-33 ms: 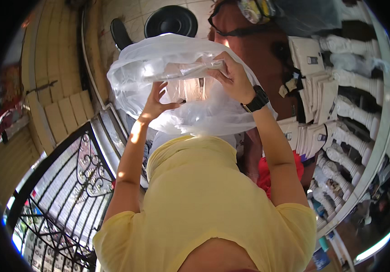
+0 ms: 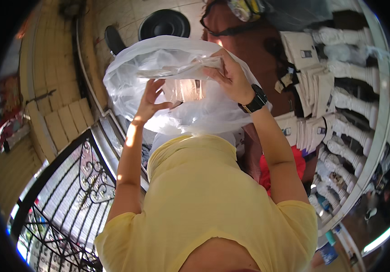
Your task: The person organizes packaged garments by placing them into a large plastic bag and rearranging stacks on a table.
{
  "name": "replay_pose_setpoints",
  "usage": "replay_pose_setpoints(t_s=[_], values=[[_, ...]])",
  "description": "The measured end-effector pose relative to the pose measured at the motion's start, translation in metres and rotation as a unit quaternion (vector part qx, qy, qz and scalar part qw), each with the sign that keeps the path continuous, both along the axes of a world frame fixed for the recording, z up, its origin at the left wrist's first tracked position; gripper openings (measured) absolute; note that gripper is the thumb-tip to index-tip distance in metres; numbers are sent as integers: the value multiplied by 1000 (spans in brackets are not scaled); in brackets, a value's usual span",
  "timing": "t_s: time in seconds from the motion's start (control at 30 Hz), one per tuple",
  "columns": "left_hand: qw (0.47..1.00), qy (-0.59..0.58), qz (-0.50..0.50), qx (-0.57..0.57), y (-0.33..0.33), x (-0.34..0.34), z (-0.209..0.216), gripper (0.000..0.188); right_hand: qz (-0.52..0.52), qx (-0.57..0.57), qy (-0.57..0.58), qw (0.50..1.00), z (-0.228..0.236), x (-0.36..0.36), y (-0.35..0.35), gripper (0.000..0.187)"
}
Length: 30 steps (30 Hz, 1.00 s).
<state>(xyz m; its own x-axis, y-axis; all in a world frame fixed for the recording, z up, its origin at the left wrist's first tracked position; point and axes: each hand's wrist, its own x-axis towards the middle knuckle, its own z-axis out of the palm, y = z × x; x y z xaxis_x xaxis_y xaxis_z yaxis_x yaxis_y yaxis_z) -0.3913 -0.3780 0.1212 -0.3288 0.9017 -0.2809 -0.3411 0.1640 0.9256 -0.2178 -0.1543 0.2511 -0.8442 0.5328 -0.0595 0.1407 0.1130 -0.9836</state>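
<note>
A large translucent white plastic bag [image 2: 127,97] lies open in front of my body. My right hand [image 2: 233,79], with a black watch on its wrist, pinches the right end of a flat clear-plastic packet [image 2: 172,70] over the bag's mouth. What the packet contains cannot be made out through the glare. My left hand [image 2: 149,102] is at the near left of the bag's opening, its fingers spread and curved with nothing held. Between my hands, down in the bag, sit beige packages in clear wrap [image 2: 186,89].
Beige packets with dark labels [image 2: 315,90] are stacked at the right, beside a row of plastic-wrapped white balusters [image 2: 353,104]. A red bag [image 2: 294,167] lies by my right elbow. Beyond the bag is a round black base [image 2: 164,25]. A black metal gate [image 2: 68,190] stands at the left.
The view shifts slightly. My left hand draws a little to the left, its thumb farther from the packages. The packet in my right hand tilts and looks thinner.
</note>
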Motion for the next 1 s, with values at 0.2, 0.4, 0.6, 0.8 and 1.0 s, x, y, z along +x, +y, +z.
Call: replay_pose_setpoints(t_s=[0.2, 0.4, 0.6, 0.8, 1.0], values=[[994, -46, -97, -7, 35, 15, 54, 47, -225, -87, 195, 951, 43, 39, 13, 19], [988, -91, -124, 8, 74, 92, 89, 31, -393, -224, 191, 871, 35, 141, 23, 26], [982, -99, -158, 26, 85, 115, 96, 31, -430, -267, 226, 833, 25, 184, 5, 35], [980, -106, -168, 11, 100, 126, 106, 29, -433, -280, 246, 821, 16, 202, 6, 37], [975, -146, -155, -65, 114, 143, 104, 28, -358, -315, 294, 828, -19, 217, -15, 57]])
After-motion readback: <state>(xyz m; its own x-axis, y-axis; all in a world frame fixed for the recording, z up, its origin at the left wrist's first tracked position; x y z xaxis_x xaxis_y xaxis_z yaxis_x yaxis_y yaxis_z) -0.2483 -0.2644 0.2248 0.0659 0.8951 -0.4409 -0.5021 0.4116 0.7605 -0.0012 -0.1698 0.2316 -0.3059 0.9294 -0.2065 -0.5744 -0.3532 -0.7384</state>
